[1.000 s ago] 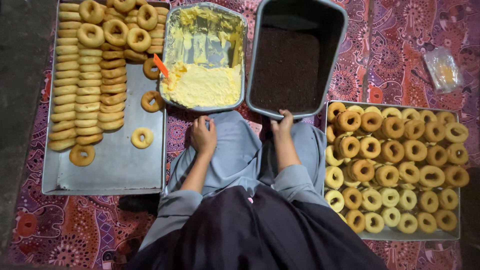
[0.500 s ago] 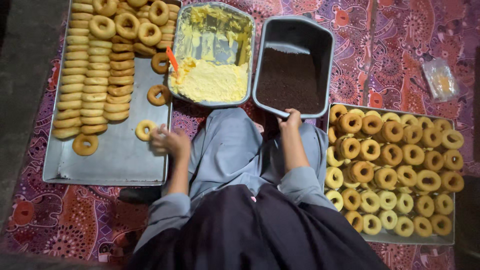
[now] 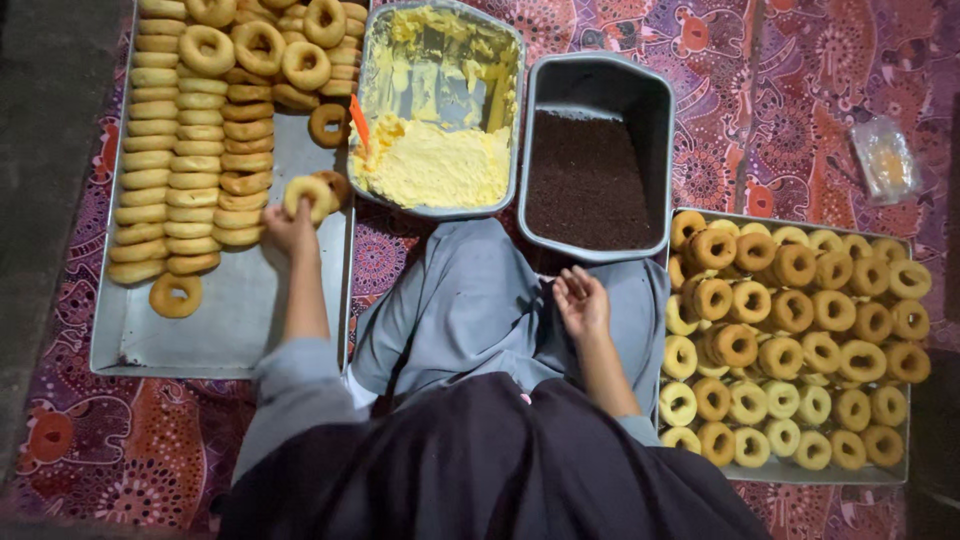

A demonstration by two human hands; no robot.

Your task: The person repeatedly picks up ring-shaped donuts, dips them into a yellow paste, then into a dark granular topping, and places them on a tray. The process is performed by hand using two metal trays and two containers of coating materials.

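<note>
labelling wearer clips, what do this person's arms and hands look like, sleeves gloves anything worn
Both hands are bare, with no gloves, and no rings or watch can be made out. The left hand and right hand come out of long grey-blue sleeves pushed up to about the elbows, leaving the forearms uncovered.

Dim warm indoor light from overhead, soft glare on the metal tray (image 3: 230, 320) and the cream pan's (image 3: 440, 80) foil, deep shadow at left and right edges, dark clothing underexposed, mild wide-angle bending, focus fairly sharp.
</note>
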